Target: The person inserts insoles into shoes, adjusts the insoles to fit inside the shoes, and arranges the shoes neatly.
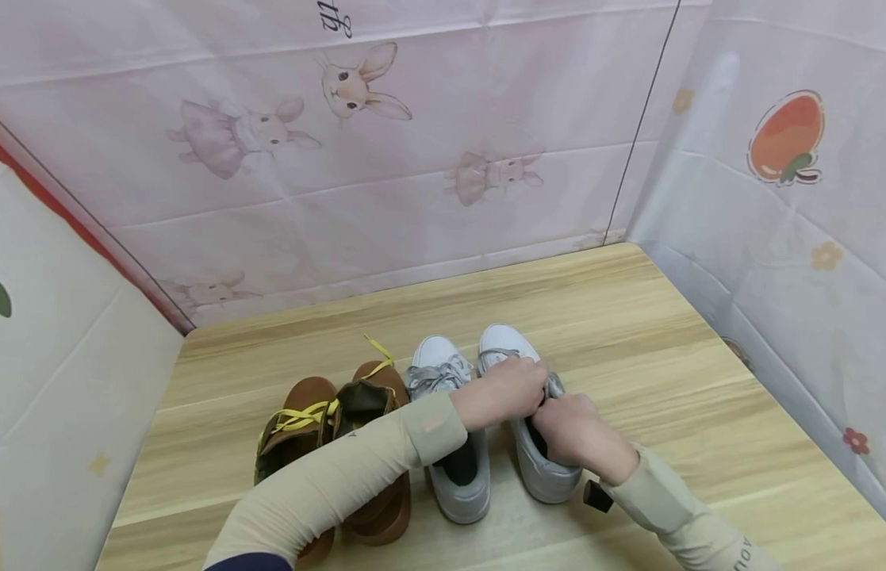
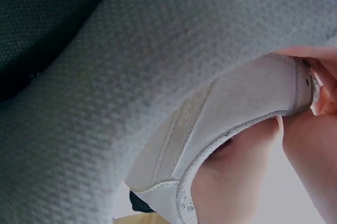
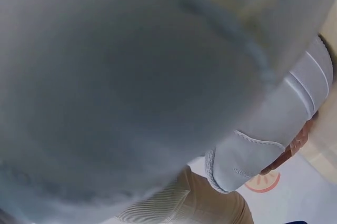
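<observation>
Of a pair of white sneakers with grey laces, the right-hand one lies under both hands, its toe towards the back wall. My left hand reaches across its neighbour, with curled fingers pinching at the lacing. Against it, from the other side, my right hand also pinches there, over the shoe opening. A bit of grey shoelace shows beside the hands; most fingertips are hidden. In the left wrist view, fingers lie at the eyelet edge of the white sneaker upper. The other white sneaker stands left, partly beneath my left forearm.
Two brown shoes with yellow laces stand at the left: the outer one and the inner one, both partly covered by my left sleeve. The wooden tabletop meets a printed cloth wall at the back.
</observation>
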`<state>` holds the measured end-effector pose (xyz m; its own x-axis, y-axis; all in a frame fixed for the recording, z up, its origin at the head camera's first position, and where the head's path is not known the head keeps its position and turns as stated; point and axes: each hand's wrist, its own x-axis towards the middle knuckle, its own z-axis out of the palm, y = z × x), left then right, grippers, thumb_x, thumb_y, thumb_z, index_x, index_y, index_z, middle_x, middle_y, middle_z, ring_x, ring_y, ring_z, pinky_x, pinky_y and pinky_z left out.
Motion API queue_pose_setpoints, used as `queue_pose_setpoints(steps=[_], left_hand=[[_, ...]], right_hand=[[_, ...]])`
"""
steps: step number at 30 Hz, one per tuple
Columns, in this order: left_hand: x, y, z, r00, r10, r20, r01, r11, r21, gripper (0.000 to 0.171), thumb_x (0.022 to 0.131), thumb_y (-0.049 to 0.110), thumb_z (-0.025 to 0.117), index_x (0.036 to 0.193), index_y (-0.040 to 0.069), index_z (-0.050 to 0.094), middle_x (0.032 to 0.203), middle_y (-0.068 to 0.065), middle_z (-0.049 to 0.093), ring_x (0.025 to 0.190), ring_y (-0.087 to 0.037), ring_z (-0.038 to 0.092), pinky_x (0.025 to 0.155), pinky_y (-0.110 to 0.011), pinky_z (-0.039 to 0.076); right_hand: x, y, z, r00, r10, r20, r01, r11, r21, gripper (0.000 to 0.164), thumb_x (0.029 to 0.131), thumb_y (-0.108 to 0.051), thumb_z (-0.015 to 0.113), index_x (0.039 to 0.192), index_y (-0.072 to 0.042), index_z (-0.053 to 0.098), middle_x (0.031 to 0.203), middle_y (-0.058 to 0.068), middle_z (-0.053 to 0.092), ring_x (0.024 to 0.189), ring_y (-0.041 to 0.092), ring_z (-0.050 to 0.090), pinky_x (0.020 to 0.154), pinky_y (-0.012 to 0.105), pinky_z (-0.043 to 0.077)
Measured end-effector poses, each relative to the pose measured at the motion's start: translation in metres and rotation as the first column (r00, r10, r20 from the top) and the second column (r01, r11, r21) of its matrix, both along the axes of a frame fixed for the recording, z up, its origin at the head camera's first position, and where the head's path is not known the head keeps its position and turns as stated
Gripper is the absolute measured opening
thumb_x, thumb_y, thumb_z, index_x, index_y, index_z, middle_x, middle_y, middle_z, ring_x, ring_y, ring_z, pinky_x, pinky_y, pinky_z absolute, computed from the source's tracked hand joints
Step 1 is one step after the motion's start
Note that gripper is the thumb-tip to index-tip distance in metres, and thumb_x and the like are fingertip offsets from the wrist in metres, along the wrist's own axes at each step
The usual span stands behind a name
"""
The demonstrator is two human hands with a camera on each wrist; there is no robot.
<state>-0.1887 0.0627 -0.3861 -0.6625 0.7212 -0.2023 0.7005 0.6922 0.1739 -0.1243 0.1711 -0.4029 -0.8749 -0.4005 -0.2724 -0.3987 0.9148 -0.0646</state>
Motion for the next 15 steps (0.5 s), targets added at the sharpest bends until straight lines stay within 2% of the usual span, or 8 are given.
queue_pose_setpoints(steps=[15], left_hand=[[0.0001, 0.0012, 0.0006, 1.000, 0.004, -0.011, -0.004, 1.000, -0.026, 0.016, 0.096, 0.018, 0.048, 0.095, 0.007, 0.060, 0.081, -0.004, 0.058, 0.063, -0.014, 0.053, 0.051, -0.024, 0.043]], right_hand=[[-0.0011, 0.0040, 0.0008, 0.999, 0.040, 0.009, -0.040, 0.999, 0.007, 0.023, 0.066, -0.002, 0.068, 0.062, -0.012, 0.049, 0.059, 0.001, 0.043, 0.053, 0.019, 0.043, 0.045, 0.036, 0.041]])
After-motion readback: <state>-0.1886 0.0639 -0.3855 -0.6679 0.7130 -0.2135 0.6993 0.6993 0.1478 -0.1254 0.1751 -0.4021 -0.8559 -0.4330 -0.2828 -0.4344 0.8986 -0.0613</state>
